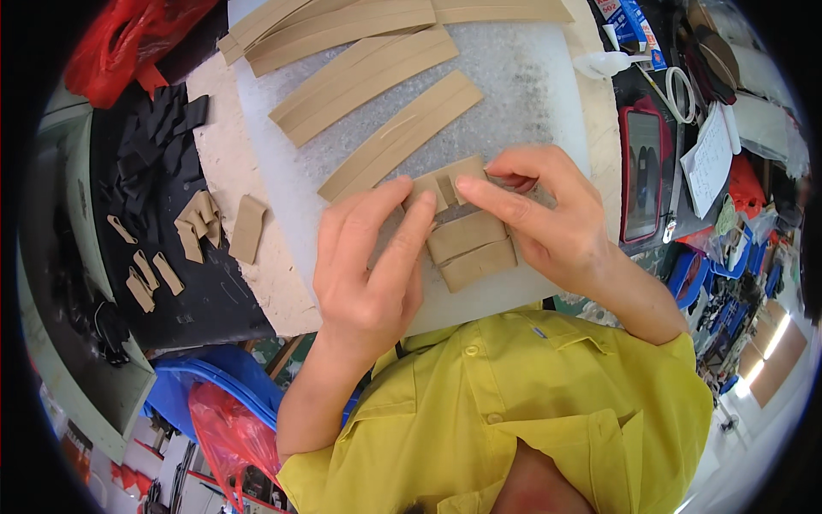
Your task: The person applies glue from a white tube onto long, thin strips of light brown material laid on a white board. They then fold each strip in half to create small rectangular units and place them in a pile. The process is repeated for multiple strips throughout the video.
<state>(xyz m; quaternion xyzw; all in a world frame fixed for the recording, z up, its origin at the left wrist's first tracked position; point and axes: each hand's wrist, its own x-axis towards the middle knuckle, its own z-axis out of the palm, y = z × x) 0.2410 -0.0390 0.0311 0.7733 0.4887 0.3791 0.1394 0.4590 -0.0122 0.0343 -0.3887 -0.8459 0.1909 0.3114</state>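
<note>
Holding tan folded fabric piece (443, 173) over near half of translucent white slab (522, 86), worked between both hands. With left hand (368, 265), closed on left end, thumb and forefinger tips against fabric. With right hand (552, 214), closed on right end, thumb tip on upper face just beside narrow crosswise band (446, 190), forefinger curled by far right corner. Can't see underside, so can't tell whether touching slab.

Have second tan folded piece (467, 236) just below, nearer to body, showing two halves side by side with slit between. Beyond hands, see flat creased tan strip (402, 133) lying diagonally, another tan strip (364, 84) past that, then overlapping tan strips (342, 36) at far edge of slab.

Left of slab, see single folded tan tab (248, 230) on cream board (265, 278), then bunch of tan loops (199, 221), few small tan loops (145, 272) on black surface, and heap of black strips (158, 141). Further up, see red plastic bag (137, 47).

Right side: see white squeeze bottle (602, 64) near blue-and-white box (632, 30), coiled white cable (681, 92), red-framed phone (642, 176) and handwritten notepad (709, 163).
</note>
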